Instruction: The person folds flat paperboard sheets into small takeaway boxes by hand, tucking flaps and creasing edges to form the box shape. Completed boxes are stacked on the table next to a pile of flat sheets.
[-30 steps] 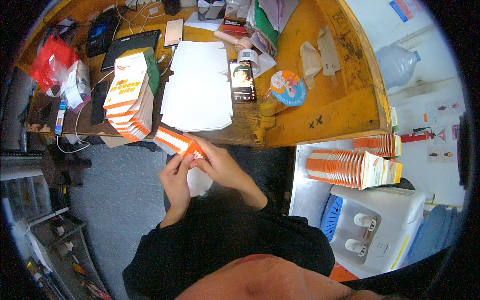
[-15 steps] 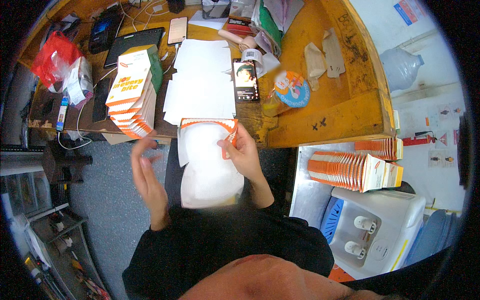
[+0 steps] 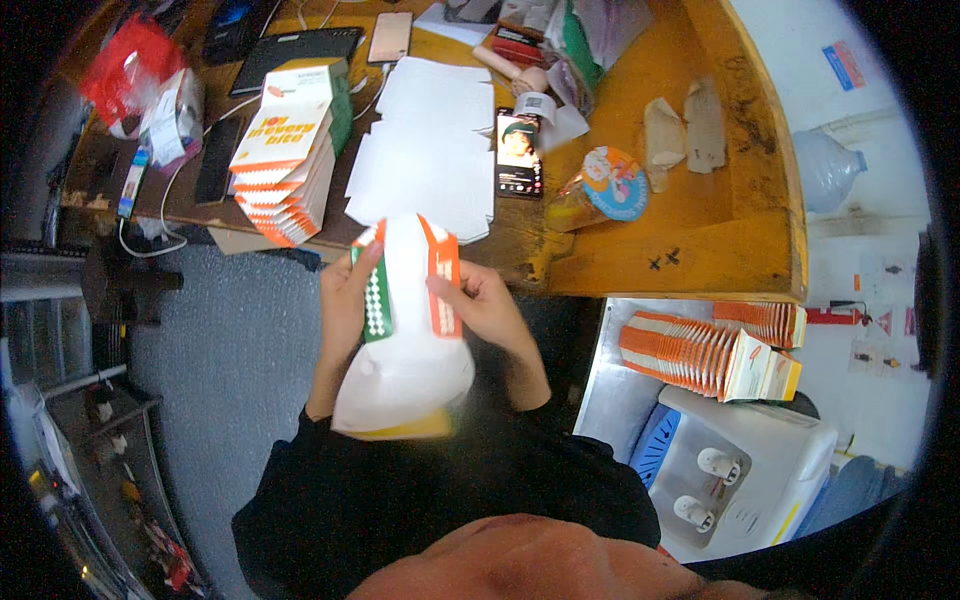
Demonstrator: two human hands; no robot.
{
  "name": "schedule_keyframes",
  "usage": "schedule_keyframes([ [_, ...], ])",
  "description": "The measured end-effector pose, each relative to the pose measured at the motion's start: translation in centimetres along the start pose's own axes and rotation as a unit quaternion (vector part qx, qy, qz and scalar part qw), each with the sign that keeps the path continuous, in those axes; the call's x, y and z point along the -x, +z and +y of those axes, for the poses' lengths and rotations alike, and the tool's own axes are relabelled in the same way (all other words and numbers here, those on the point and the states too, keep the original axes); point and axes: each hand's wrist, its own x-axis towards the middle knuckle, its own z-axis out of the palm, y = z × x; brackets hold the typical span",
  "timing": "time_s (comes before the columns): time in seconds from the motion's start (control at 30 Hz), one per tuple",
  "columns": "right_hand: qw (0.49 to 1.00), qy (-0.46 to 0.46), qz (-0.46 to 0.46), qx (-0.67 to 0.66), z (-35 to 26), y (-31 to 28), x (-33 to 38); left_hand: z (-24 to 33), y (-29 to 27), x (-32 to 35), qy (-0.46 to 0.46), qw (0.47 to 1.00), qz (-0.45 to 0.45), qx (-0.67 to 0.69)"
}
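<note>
The person holds a flat white cardboard box (image 3: pixel 405 350) in front of the body, just below the edge of the wooden bench (image 3: pixel 700 230). Both hands are on it now. The left hand (image 3: pixel 345 300) grips the left flap, the one with green and white squares. The right hand (image 3: pixel 490 305) pinches the right flap, which is orange. Half a second ago only the right hand held the box, and the left hand was off to the side with nothing in it. Now the left hand has come in and closed on the box. The two side flaps are bent up, where before the sheet lay more open and flat. A second ago the box was a small folded orange piece between both hands.

On the bench, the pile of flat white sheets (image 3: pixel 430 150) lies just above the box, and the stack of folded orange and white boxes (image 3: pixel 285 160) sits to its left, as before. A row of orange boxes (image 3: pixel 700 350) rests on the metal shelf (image 3: pixel 610 390) to the right.
</note>
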Motion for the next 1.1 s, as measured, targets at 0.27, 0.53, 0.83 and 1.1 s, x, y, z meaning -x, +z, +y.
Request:
schedule_keyframes([
  [0.27, 0.998, 0.030, 0.005, 0.055, -1.1, -3.0, 0.1, -0.1, -3.0, -0.7, -0.061, 0.953, -0.291, -0.054],
  [0.53, 0.856, -0.282, 0.285, 0.327, -5.1, -2.1, 1.1, 1.8, -2.5, 1.4, 0.332, 0.920, 0.070, -0.194],
  [0.83, 0.864, -0.400, 0.073, 0.297, -4.9, 7.1, -0.5, -3.9, -1.3, 0.4, 0.058, 0.948, -0.087, 0.302],
  [1.1, 0.848, -0.359, 0.162, 0.355, -7.7, 3.0, -4.5, 5.0, -3.0, -0.8, 0.171, 0.944, -0.019, 0.282],
])
